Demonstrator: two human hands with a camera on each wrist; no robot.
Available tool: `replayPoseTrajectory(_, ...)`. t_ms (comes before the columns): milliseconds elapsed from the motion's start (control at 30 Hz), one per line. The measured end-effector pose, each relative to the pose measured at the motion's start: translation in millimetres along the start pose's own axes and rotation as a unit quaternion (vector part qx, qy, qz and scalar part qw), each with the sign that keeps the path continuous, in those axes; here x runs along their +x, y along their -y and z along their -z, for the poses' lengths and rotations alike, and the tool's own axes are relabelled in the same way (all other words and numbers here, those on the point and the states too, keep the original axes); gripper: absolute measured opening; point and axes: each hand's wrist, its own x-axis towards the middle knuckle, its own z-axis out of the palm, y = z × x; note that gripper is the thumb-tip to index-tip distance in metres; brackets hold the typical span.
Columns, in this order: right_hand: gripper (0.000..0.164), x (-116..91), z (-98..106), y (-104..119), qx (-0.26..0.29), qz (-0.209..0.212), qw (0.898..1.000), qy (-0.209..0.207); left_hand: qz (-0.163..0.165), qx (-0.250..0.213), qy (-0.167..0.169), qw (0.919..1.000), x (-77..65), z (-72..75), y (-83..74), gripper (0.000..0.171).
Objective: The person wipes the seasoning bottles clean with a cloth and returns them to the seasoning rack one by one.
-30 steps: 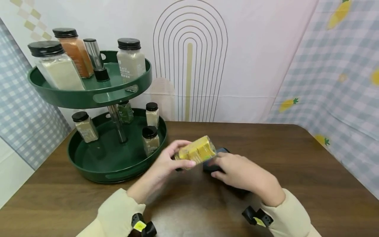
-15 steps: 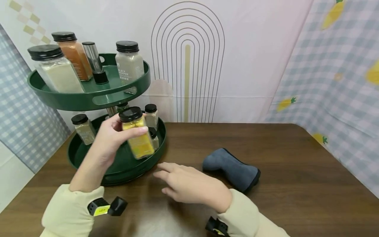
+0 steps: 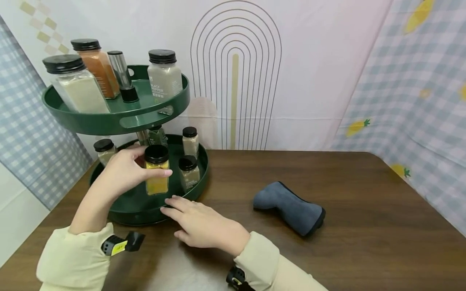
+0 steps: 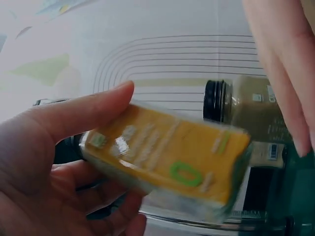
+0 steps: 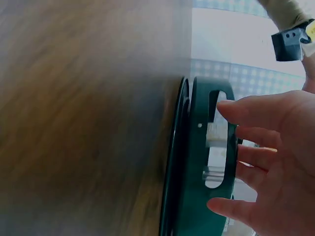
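Observation:
My left hand (image 3: 118,171) grips a small square spice jar (image 3: 157,180) with a black lid and yellow contents. Thumb and fingers close round it near the lid. It stands about upright over the lower tier (image 3: 140,217) of a green two-tier turntable; whether its base touches the tier cannot be told. In the left wrist view the jar's yellow label side (image 4: 167,157) faces the camera. At that tier's front rim is my right hand (image 3: 205,224), fingers spread and loosely extended, holding nothing. In the right wrist view its fingers lie at the slotted green rim (image 5: 197,172).
Small jars stand on the lower tier, among them a front right one (image 3: 189,178) and a back right one (image 3: 191,143). The upper tier (image 3: 120,121) bears larger jars, including black pepper (image 3: 165,81). A blue-grey cloth item (image 3: 289,208) lies on the brown table (image 3: 364,210).
My left hand has carried the yellow jar left from mid-table and down over the lower tier, turning it upright. My right hand has left the blue-grey item and moved left to the rim.

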Motion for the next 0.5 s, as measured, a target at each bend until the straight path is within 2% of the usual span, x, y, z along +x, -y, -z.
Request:
replayPoseTrajectory(167, 0.059, -1, -2, -10, -0.005, -0.016, 1.000, -0.010, 0.000, 0.021, 0.046, 0.9987, 4.3, -3.9, 3.5, 0.099)
replayPoseTrajectory(267, 0.059, -2, 1, -19, -0.007, -0.043, 0.999, -0.011, -0.002, 0.032, 0.053, 0.9981, 5.7, -7.1, 5.8, 0.099)
replayPoseTrajectory(400, 0.057, -5, 7, -27, -0.020, -0.110, 0.994, -0.002, 0.008, 0.040, 0.062, 0.9972, 7.2, -9.3, 8.1, 0.103)
replayPoseTrajectory(500, 0.057, -6, 8, -26, -0.029, -0.122, 0.992, 0.009, 0.015, 0.037, 0.071, 0.9967, 8.3, -10.9, 8.7, 0.104)
